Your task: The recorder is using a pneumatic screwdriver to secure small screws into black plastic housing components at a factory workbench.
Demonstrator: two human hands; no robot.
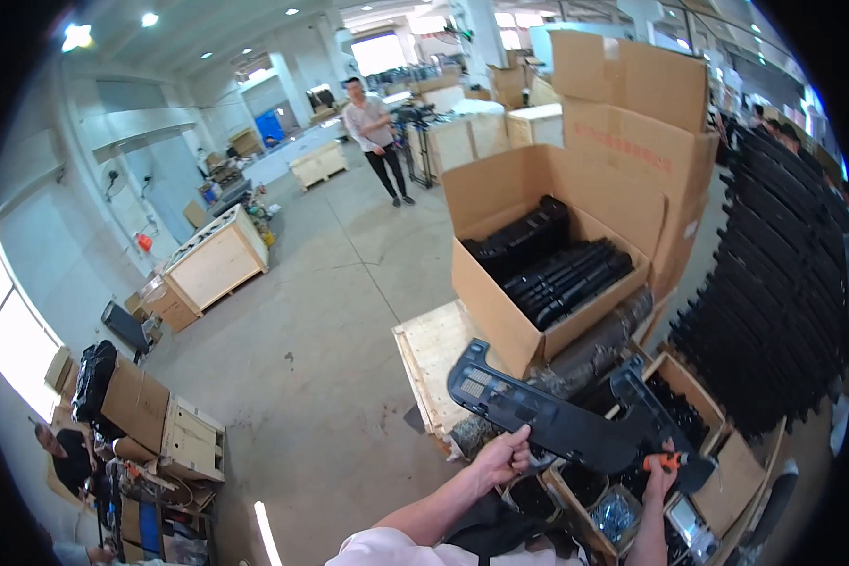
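A long black plastic trim panel (557,423) with a small grille at its left end lies across in front of me, above several open boxes. My left hand (502,459) is closed on its near edge. Near the panel's right end, my right hand (660,479) is wrapped round an orange-and-black hand tool (666,461); its exact kind is hard to make out. Behind the panel stands an open cardboard box (500,292) with several black plastic parts (566,283) in it.
Boxes of small dark parts and a bin of clear bags (613,514) sit below my hands. Tall stacks of black parts (774,283) rise at right. A wooden crate (219,264) stands left; a person (373,132) stands ahead, another person (71,457) at lower left.
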